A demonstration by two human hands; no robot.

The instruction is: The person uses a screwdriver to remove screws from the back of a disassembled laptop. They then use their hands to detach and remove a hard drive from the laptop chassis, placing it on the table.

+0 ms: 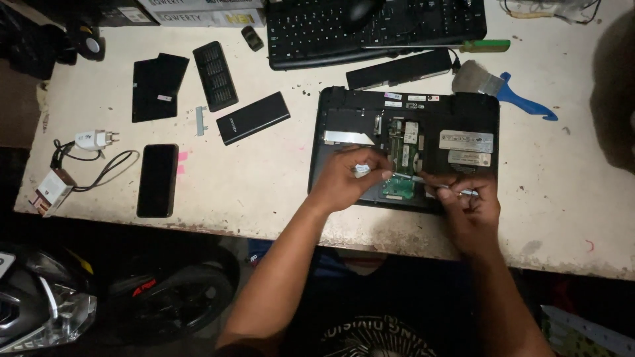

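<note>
Both hands are parked over the open black laptop underside (403, 149) on the white tabletop (264, 178). Left hand (350, 178) is pinched on a small silver part (362, 170); right hand (466, 205) is clamped on a thin metal tool (415, 178) by the green circuit board (399, 187).

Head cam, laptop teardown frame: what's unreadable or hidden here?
- Small pale part under the left hand: fingers cover it.
- Thin silver tool in the right hand: tip too small to tell.
- Green circuit board in the opened black laptop: partly hidden by both hands.
- Black keyboard: cut off by top edge.
- Dark objects under the white table: too dim.
</note>
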